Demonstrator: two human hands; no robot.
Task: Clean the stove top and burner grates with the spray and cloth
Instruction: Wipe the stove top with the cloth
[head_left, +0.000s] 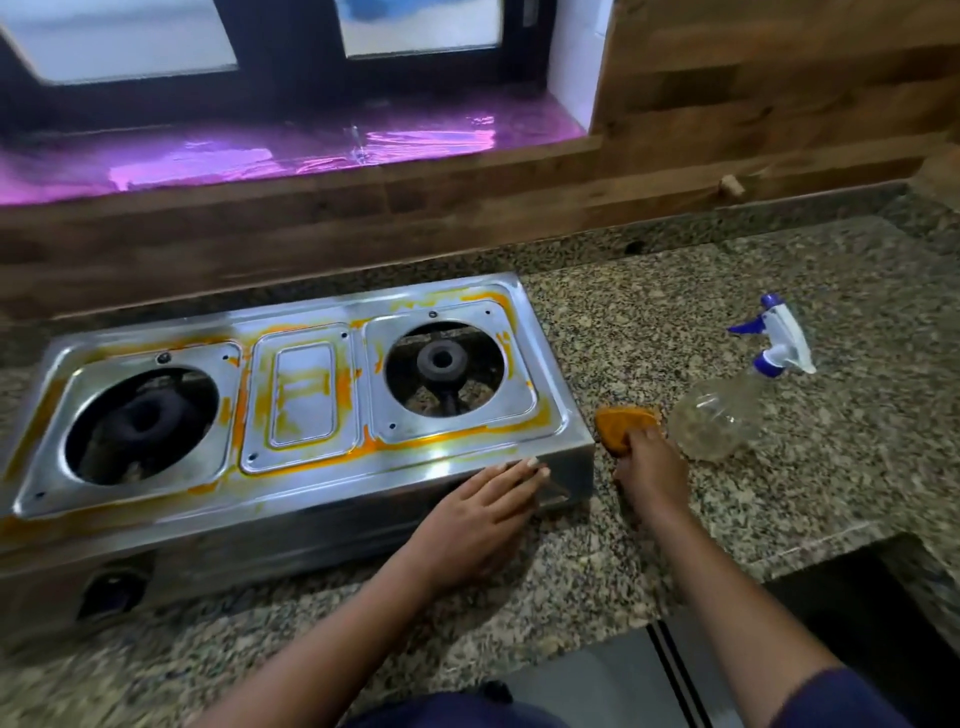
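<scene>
The left hand (483, 512) lies flat, fingers straight, on the stove (291, 395) at its 4 o'clock corner while the right hand (652, 473) grips the cloth (623, 421) at 3 o'clock beside the toppled spray (717, 415), and that already-orange cloth could smear the stains (363, 447) around the 2 burners (441, 358).

Bare forearms (363, 613) on both sides. Navy sleeve (857, 696) on the right arm, same dark blue fabric (457, 716) lower middle.
</scene>
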